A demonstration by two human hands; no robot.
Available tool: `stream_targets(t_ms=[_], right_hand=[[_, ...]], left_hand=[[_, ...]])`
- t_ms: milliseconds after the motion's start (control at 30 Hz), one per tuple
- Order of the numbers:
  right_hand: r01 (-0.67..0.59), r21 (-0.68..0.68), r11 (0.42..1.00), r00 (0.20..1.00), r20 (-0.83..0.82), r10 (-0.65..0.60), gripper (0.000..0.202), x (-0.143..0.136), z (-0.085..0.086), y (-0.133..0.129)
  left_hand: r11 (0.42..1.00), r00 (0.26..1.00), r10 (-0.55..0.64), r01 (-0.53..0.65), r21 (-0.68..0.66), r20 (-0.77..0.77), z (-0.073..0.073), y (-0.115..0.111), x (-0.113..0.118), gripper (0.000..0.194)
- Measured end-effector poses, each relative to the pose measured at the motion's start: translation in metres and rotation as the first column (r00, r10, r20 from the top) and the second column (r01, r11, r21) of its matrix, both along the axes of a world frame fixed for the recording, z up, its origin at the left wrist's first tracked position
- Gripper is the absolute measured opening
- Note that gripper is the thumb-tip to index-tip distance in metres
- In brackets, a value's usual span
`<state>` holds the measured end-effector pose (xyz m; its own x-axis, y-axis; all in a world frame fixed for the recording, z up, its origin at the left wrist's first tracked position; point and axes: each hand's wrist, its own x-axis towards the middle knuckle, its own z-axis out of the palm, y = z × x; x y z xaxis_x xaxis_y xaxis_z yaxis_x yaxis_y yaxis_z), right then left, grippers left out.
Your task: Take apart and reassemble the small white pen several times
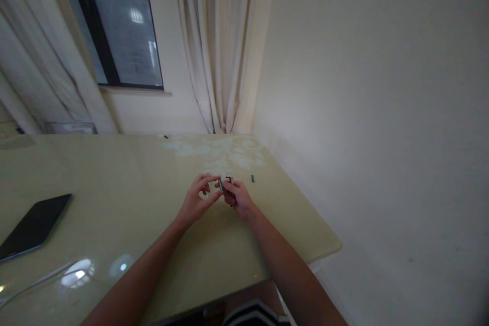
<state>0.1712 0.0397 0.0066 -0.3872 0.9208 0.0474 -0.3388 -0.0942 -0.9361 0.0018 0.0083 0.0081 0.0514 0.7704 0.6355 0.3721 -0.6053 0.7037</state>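
My left hand (196, 199) pinches a slim, dark green stick-like piece (220, 184) between thumb and fingertips; it looks like a small battery, but its kind is too small to tell. Close beside it, my right hand (237, 197) is closed around a small black and white object (229, 179), most of it hidden by the fingers. Both hands are held together above the table, the fingertips almost meeting. A similar small dark green piece (252, 178) lies on the table, a little to the right of my right hand.
The glossy pale yellow table (126, 188) ends at the wall on the right. A dark tablet (35, 226) lies at the left, with a white cable (36, 283) nearer me. One tiny black item (165, 137) rests at the far edge, before the curtains (214, 46).
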Motion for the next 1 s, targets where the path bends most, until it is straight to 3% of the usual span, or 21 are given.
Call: stream_targets(t_ms=[167, 333, 433, 633, 800, 1000], right_hand=[[-0.030, -0.037, 0.999, 0.998, -0.057, 0.027, 0.044, 0.001, 0.000, -0.001], [0.006, 0.033, 0.999, 1.000, 0.019, -0.007, 0.041, 0.000, -0.003, 0.000], [0.049, 0.056, 0.997, 0.997, 0.064, -0.052, 0.045, -0.002, -0.004, 0.002], [0.046, 0.145, 0.988, 0.998, 0.023, -0.050, 0.063, -0.002, 0.001, 0.000], [-0.020, 0.243, 0.970, 0.998, 0.070, 0.003, 0.051, -0.001, 0.004, -0.007], [-0.019, 0.301, 0.953, 0.993, 0.118, -0.017, 0.049, 0.000, 0.006, -0.011]], left_hand=[[0.998, 0.998, -0.050, 0.051, -0.035, 0.024, 0.002, -0.002, 0.001, 0.040], [1.000, 1.000, 0.010, -0.009, 0.021, -0.029, 0.004, -0.003, 0.001, 0.040], [0.999, 1.000, 0.009, -0.008, -0.037, 0.004, 0.004, 0.000, -0.002, 0.039], [0.917, 0.946, -0.056, 0.176, -0.358, 0.320, 0.001, 0.008, -0.012, 0.053], [0.842, 0.854, -0.136, 0.367, -0.395, 0.503, -0.003, 0.008, -0.013, 0.057], [0.794, 0.790, -0.169, 0.464, -0.394, 0.590, -0.006, 0.007, -0.012, 0.054]])
